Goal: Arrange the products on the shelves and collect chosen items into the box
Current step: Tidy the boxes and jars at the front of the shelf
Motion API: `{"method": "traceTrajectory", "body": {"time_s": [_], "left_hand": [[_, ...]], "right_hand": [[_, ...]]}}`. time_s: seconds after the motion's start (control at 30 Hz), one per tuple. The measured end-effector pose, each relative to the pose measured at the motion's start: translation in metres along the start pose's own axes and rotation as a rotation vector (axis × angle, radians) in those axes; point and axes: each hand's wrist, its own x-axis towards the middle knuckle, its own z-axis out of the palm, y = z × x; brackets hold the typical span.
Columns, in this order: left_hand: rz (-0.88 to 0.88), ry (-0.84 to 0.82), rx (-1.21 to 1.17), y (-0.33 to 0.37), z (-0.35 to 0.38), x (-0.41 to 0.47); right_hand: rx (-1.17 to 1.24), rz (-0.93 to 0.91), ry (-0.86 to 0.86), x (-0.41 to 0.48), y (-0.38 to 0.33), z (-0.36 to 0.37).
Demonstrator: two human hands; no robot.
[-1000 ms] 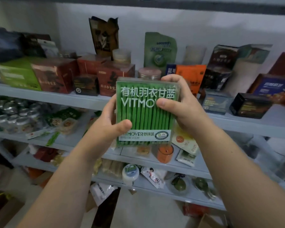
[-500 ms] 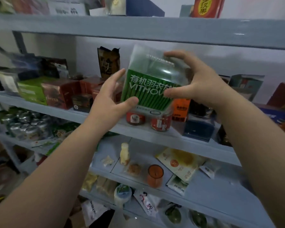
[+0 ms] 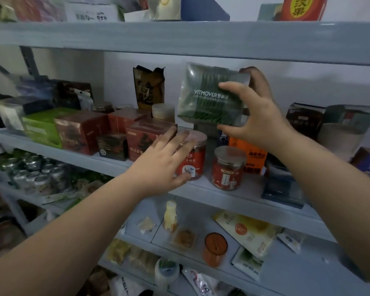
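My right hand (image 3: 257,116) holds the green VITMOVER box (image 3: 207,97) by its right side, thumb under it and fingers over its front and top. The box is tilted and hangs above the back of the middle shelf (image 3: 233,199), over two red jars. My left hand (image 3: 162,163) is off the box, fingers straight, lying against the left red jar (image 3: 195,159) and next to a dark red carton (image 3: 141,137). A second red jar (image 3: 228,167) stands to the right of it.
Green and red cartons (image 3: 43,127) fill the shelf's left part; an orange pouch (image 3: 251,157) and dark boxes (image 3: 303,118) stand at the right. The shelf above (image 3: 179,37) hangs close over the box. Lower shelves hold an orange cup (image 3: 215,248), packets and cans.
My left hand has let go of the green box and dropped to the left red jar. My right hand alone has carried the box further back and turned it.
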Motion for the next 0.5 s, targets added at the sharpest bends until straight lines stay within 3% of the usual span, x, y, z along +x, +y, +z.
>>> {"method": "traceTrajectory", "body": {"time_s": [0.17, 0.37, 0.5], "left_hand": [[0.139, 0.016, -0.052, -0.022, 0.018, 0.021], [0.253, -0.003, -0.061, -0.045, 0.029, 0.034], [0.234, -0.152, -0.023, -0.051, 0.025, 0.039]], "right_hand": [[-0.144, 0.071, -0.076, 0.043, 0.014, 0.033], [-0.15, 0.2, -0.138, 0.083, 0.038, 0.066], [-0.13, 0.288, -0.234, 0.093, 0.05, 0.088]]}}
